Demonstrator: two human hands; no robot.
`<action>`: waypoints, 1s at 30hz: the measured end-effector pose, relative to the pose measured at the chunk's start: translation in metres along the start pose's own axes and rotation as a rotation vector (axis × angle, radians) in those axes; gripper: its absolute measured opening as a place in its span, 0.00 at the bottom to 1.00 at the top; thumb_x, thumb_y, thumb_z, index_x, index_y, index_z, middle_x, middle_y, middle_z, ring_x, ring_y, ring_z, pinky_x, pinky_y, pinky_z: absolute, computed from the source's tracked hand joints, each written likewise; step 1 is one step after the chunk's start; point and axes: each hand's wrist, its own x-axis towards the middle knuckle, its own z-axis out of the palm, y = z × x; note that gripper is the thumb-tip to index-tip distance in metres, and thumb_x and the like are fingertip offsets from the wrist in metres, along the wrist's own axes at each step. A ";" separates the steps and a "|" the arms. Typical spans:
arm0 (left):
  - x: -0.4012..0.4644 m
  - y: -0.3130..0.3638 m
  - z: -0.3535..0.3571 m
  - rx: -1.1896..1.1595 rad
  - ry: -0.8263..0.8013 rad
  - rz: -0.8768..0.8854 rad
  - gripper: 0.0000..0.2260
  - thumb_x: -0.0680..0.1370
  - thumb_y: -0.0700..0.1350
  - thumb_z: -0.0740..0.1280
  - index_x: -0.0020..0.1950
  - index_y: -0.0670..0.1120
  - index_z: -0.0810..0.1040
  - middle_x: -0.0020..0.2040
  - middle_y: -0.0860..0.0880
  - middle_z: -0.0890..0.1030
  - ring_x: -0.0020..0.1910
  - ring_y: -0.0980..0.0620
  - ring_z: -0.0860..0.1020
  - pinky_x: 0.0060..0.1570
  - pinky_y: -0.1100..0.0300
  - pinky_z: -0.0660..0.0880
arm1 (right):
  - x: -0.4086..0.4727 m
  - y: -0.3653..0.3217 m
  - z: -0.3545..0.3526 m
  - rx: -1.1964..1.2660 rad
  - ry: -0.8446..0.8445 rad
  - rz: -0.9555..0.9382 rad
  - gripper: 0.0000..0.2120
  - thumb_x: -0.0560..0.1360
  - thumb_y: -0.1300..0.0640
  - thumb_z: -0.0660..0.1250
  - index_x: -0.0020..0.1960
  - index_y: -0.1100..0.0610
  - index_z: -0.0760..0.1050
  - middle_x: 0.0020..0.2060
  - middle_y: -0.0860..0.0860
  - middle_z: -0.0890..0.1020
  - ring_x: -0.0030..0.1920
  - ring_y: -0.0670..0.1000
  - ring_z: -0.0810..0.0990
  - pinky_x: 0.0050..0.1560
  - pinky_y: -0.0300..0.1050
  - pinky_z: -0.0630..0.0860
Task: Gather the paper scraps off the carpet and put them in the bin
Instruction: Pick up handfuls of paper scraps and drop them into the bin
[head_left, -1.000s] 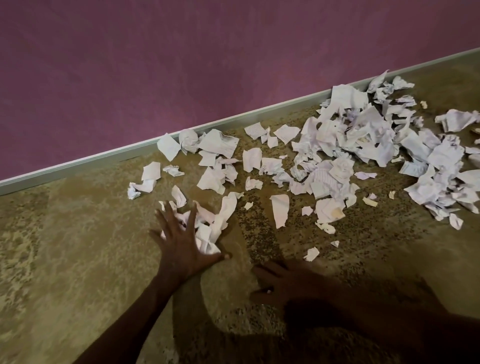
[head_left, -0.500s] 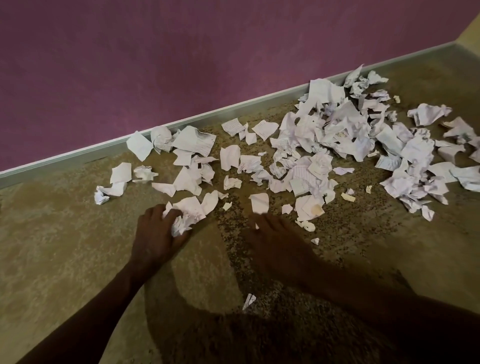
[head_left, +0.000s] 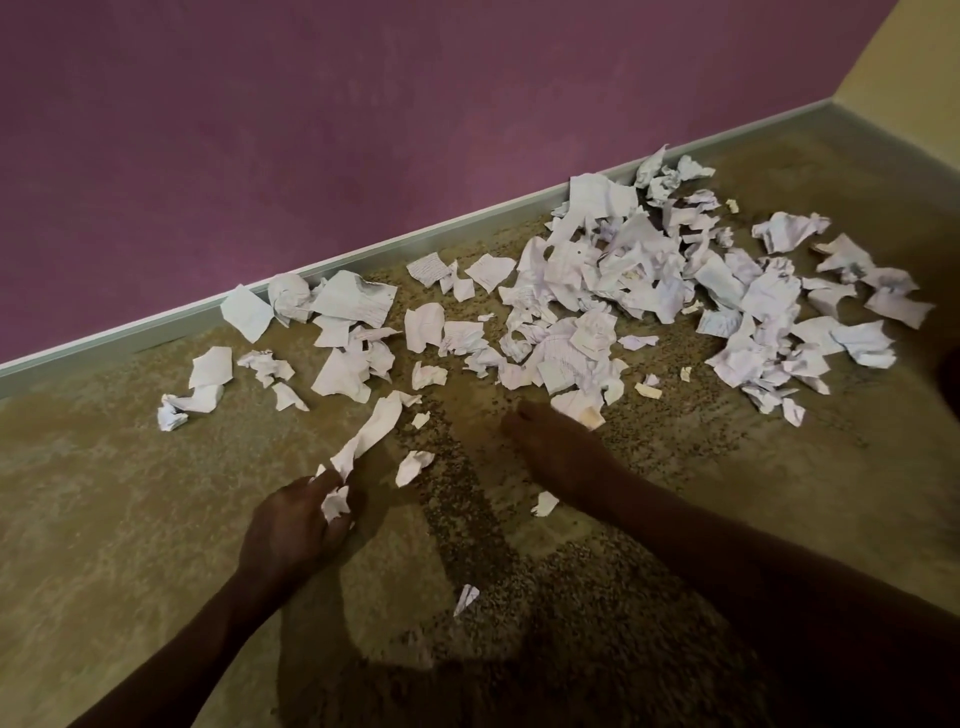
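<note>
Left hand (head_left: 291, 525): grip holding crumpled paper scraps (head_left: 363, 441) above carpet (head_left: 104, 519). Right hand (head_left: 556, 447): on carpet beside scrap pile (head_left: 623, 291) along skirting board (head_left: 130, 332); grip state cannot be told.

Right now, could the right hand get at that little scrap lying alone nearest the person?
Probably yes: the small scrap lies on open carpet between both arms, nothing over it, and the right hand looks free.

White torn, crumpled paper scraps (head_left: 597, 312) lie strewn over the tan carpet (head_left: 104, 493), thickest approx. 1–2 o'clock by the wall. A few strays sit at 6 o'clock; one long strip (head_left: 371, 434) is lifted w/ others bunched below it.
</note>
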 end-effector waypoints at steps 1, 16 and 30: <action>-0.002 0.004 -0.002 -0.076 0.013 -0.036 0.26 0.67 0.57 0.60 0.52 0.40 0.83 0.42 0.39 0.84 0.37 0.39 0.82 0.37 0.45 0.80 | -0.005 0.005 -0.005 -0.002 0.099 0.009 0.13 0.79 0.59 0.54 0.62 0.58 0.71 0.55 0.58 0.73 0.52 0.58 0.74 0.46 0.50 0.75; 0.004 0.044 -0.003 -0.320 -0.056 0.081 0.07 0.71 0.51 0.63 0.42 0.54 0.80 0.37 0.53 0.80 0.35 0.50 0.79 0.35 0.50 0.75 | -0.046 0.031 0.018 -0.115 -0.148 -0.028 0.25 0.76 0.42 0.63 0.71 0.46 0.64 0.72 0.57 0.61 0.67 0.63 0.64 0.61 0.59 0.73; 0.026 0.066 -0.020 -0.263 0.030 0.033 0.19 0.72 0.57 0.64 0.44 0.42 0.82 0.37 0.50 0.80 0.40 0.50 0.78 0.41 0.65 0.67 | -0.041 0.030 -0.022 0.498 0.124 0.210 0.09 0.70 0.59 0.74 0.36 0.65 0.79 0.32 0.57 0.83 0.33 0.55 0.82 0.35 0.49 0.80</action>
